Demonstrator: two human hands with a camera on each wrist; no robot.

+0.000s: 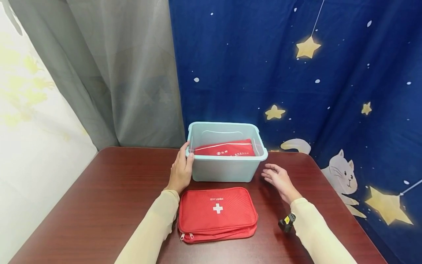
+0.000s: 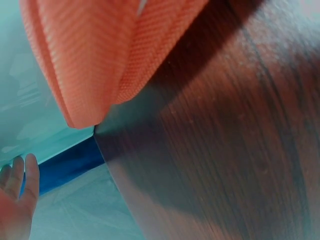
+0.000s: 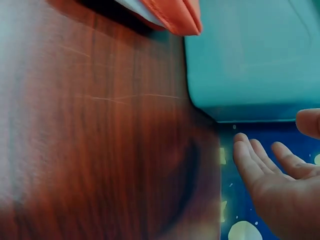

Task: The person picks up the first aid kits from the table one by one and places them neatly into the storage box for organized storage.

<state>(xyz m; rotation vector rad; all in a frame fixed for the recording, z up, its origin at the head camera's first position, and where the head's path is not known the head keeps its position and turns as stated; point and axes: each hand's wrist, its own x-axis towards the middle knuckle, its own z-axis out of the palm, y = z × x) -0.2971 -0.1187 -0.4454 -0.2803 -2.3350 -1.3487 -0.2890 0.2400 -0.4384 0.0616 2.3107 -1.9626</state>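
Note:
A light blue plastic bin (image 1: pixel 224 170) stands on the table, a red pouch with white print (image 1: pixel 227 148) lying inside it. My left hand (image 1: pixel 181 170) is at the bin's left side, fingertips and thumb right at the rim near the front corner; the left wrist view shows that hand's fingers (image 2: pixel 31 175) fairly straight along the bin wall. Off the bin's right side is my right hand (image 1: pixel 278 179), its fingers loosely spread and holding nothing. Between my forearms a red first aid bag (image 1: pixel 217 216) lies flat, its white cross up and two zipper pulls at its near left corner.
The brown wooden table (image 1: pixel 115 198) ends just behind the bin. A grey curtain (image 1: pixel 141 73) and a blue curtain with stars (image 1: pixel 237 66) hang at the back. On my right wrist sits a small black device (image 1: pixel 287 223).

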